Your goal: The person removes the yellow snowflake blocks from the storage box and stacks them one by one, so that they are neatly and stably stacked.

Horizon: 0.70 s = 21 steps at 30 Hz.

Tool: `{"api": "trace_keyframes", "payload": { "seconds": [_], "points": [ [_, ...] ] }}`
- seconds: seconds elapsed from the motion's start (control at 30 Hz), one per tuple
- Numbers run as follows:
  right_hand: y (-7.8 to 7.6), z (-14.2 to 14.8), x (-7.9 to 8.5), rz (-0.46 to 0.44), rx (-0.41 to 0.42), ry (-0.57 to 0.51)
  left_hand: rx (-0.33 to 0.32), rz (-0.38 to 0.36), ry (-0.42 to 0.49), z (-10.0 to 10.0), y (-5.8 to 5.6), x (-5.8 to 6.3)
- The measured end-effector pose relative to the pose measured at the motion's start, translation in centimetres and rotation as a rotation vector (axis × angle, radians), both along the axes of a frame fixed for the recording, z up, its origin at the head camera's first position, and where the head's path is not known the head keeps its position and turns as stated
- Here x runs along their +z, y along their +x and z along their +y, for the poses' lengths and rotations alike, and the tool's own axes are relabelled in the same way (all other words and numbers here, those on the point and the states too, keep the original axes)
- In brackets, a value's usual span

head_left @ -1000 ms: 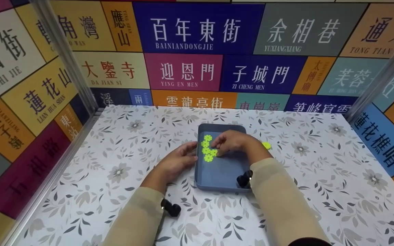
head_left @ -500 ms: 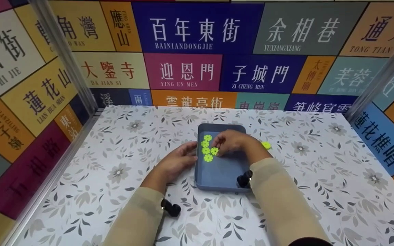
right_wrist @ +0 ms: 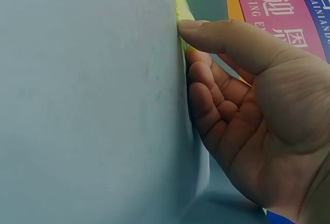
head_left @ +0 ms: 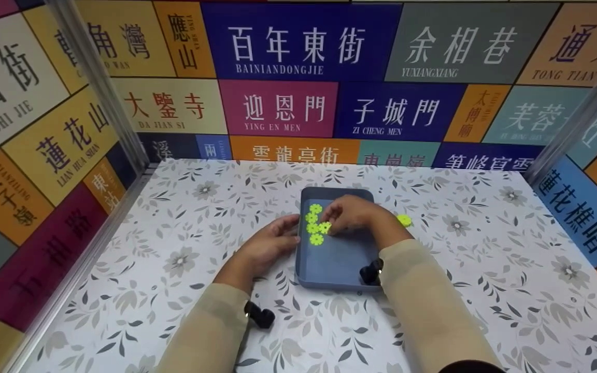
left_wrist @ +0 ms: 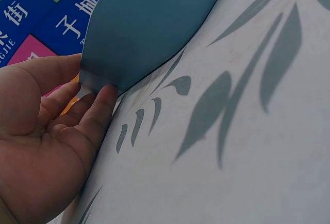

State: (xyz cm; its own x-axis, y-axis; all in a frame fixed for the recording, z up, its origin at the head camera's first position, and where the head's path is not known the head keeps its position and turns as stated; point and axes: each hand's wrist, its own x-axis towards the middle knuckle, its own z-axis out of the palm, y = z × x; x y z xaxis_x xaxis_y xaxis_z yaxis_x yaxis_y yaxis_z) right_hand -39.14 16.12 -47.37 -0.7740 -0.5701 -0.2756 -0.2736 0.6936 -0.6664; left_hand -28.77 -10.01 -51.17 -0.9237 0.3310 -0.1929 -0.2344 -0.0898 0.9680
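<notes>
Several bright yellow-green flower-shaped discs (head_left: 313, 217) lie in an irregular line in the left half of a grey-blue tray (head_left: 337, 267). My right hand (head_left: 353, 213) reaches into the tray and pinches one yellow-green disc (head_left: 325, 228) at the right side of that line. In the right wrist view, the thumb presses on the bright edge of the discs (right_wrist: 178, 0), the other fingers curled beneath it. Beside the tray's left wall is my left hand (head_left: 267, 246), its fingertips touching the outside; the left wrist view shows them at the tray wall (left_wrist: 144, 23).
Another yellow-green disc (head_left: 404, 221) lies on the table to the right of the tray, beyond the right forearm. A white tablecloth (head_left: 184, 217) with grey flowers covers the table. Panels printed with large characters (head_left: 298, 52) stand at the back and both sides.
Both arms and the tray stay almost where they were. The disc in my right fingers turns slightly against the neighbouring discs.
</notes>
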Motion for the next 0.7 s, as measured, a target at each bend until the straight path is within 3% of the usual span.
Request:
{"api": "trace_keyframes", "payload": {
  "seconds": [0.33,0.7],
  "points": [
    [-0.04,0.2,-0.03,0.043,-0.034,0.027,0.009,-0.004,-0.021,-0.03,0.02,0.12],
    [-0.33,0.74,-0.22,-0.018,-0.103,-0.068,0.0,-0.006,0.0,-0.12,-0.03,0.05]
  ]
}}
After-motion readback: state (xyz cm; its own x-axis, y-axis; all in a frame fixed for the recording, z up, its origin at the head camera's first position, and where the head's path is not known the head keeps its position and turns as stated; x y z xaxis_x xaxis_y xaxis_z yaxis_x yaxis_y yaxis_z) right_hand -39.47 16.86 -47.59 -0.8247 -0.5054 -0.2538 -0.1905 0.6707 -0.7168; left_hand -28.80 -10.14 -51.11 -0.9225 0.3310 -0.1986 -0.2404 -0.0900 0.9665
